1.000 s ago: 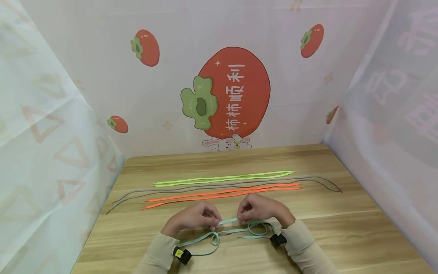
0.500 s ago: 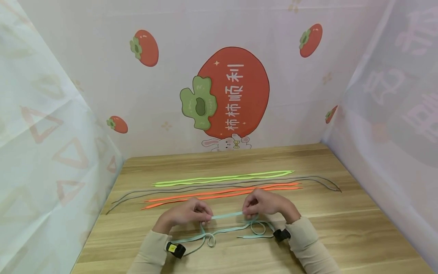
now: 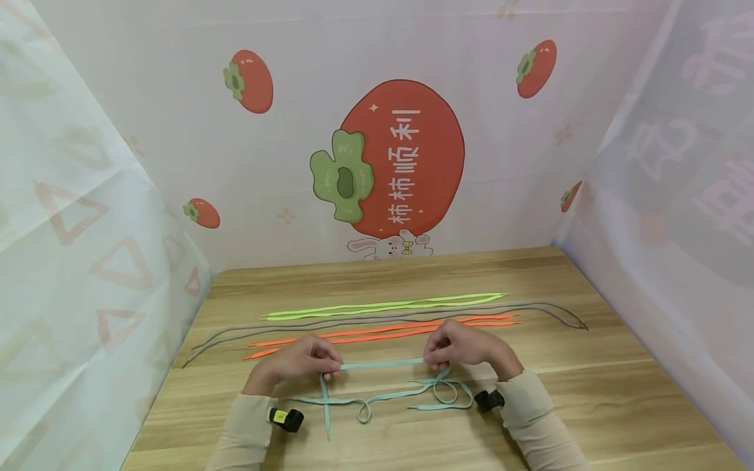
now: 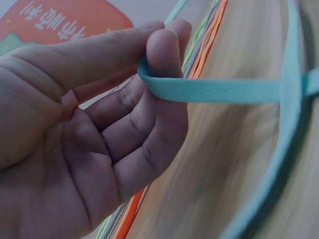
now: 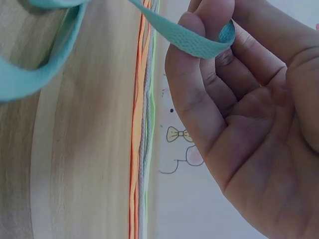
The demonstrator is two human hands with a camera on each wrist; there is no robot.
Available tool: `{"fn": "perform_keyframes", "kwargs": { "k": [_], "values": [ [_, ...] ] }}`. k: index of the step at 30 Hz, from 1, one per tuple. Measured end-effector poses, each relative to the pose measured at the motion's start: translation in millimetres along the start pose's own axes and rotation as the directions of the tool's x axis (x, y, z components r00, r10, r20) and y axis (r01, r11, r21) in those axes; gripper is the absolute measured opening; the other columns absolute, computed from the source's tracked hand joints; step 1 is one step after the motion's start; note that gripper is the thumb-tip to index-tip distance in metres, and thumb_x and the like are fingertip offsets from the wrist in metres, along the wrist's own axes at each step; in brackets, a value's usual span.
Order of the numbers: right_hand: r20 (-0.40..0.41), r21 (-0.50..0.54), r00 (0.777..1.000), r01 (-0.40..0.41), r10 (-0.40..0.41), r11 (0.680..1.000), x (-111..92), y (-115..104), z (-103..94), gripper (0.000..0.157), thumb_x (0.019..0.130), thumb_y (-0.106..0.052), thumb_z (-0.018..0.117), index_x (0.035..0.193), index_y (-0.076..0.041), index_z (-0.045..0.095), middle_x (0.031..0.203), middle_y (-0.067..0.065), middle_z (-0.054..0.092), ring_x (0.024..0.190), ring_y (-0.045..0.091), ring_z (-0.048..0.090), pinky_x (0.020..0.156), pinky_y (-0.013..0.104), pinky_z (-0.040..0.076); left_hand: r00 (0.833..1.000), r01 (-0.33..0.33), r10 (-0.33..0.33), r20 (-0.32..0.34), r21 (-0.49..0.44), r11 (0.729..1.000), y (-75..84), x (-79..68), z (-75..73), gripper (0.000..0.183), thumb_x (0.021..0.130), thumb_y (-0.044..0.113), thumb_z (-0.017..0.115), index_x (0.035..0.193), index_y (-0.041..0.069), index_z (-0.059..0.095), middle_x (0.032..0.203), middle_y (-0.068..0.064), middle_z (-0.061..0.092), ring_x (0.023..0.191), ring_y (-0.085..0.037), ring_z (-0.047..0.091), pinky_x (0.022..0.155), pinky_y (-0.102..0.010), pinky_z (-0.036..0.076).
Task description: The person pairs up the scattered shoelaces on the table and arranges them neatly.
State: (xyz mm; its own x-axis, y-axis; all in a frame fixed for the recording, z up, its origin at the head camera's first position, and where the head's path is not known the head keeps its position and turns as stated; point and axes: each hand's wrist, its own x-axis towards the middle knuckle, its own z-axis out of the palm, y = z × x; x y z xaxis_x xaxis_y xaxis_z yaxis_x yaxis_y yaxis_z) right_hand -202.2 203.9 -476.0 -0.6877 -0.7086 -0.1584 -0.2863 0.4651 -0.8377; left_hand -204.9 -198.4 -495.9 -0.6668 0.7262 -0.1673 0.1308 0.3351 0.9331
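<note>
A flat light-blue shoelace [image 3: 383, 363] is stretched between my two hands, just in front of the orange laces. My left hand [image 3: 306, 358] pinches it between thumb and fingers, and one tail hangs down from there toward me. In the left wrist view the lace [image 4: 219, 90] bends round the fingertip. My right hand [image 3: 462, 345] pinches the other end of the taut stretch. In the right wrist view the lace [image 5: 184, 42] folds over at the fingertips. More light-blue lace lies loosely on the table below the hands, with small loops at the middle and right.
Behind the hands, orange laces [image 3: 377, 335], grey laces [image 3: 353, 320] and yellow-green laces [image 3: 383, 307] lie side by side across the wooden table [image 3: 589, 405]. A printed white cloth [image 3: 501, 216] hangs at the back and both sides. Each wrist carries a black camera.
My left hand has moved left and slightly away from me, the right hand slightly right and away. The stretch between them has lengthened, and a tail has come free below the left hand.
</note>
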Motion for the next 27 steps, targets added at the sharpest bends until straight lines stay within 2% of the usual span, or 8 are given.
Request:
{"fn": "perform_keyframes", "kwargs": {
  "k": [7,15,23,27],
  "values": [
    [-0.015,0.015,1.0,-0.005,0.005,1.0,-2,8,-3.4,0.017,0.103,-0.018,0.07,0.098,-0.005,0.08,0.084,0.008,0.075,0.074,0.013,0.066,0.071,0.028,0.058,0.999,0.03,-0.03,-0.037,0.001,1.0,-13.1,-12.8,-16.6,0.024,0.105,0.015,0.067,0.11,-0.007,0.074,0.102,-0.032,0.072,0.08,-0.01,0.068,0.076,-0.025,0.059],
    [-0.043,0.02,0.998,-0.043,0.044,0.999,-8,12,-11.4,0.017,0.104,-0.018,0.069,0.1,-0.004,0.079,0.088,0.01,0.076,0.077,0.014,0.068,0.072,0.026,0.059,0.987,0.088,-0.083,-0.135,0.033,0.996,-18.4,-41.4,-38.9,0.028,0.104,0.02,0.069,0.112,-0.007,0.072,0.097,-0.019,0.072,0.082,-0.011,0.068,0.08,-0.028,0.06],
    [-0.056,0.017,0.998,-0.04,0.041,0.999,-12,18,-19.0,0.019,0.104,-0.019,0.069,0.099,-0.003,0.079,0.084,0.004,0.074,0.075,0.011,0.067,0.071,0.032,0.059,0.983,0.085,-0.081,-0.168,0.02,0.996,-25.2,-70.8,-61.3,0.03,0.105,0.018,0.067,0.112,-0.012,0.07,0.091,-0.005,0.071,0.081,-0.008,0.067,0.082,-0.03,0.061],
    [-0.059,0.014,0.997,-0.046,0.047,0.999,-14,22,-22.0,0.019,0.104,-0.019,0.069,0.1,-0.003,0.079,0.084,0.004,0.074,0.076,0.011,0.066,0.073,0.036,0.06,0.981,0.079,-0.072,-0.178,0.031,0.996,-28.2,-82.6,-69.7,0.029,0.105,0.017,0.067,0.113,-0.011,0.071,0.091,-0.006,0.072,0.081,-0.007,0.067,0.08,-0.032,0.062]
  ]
}}
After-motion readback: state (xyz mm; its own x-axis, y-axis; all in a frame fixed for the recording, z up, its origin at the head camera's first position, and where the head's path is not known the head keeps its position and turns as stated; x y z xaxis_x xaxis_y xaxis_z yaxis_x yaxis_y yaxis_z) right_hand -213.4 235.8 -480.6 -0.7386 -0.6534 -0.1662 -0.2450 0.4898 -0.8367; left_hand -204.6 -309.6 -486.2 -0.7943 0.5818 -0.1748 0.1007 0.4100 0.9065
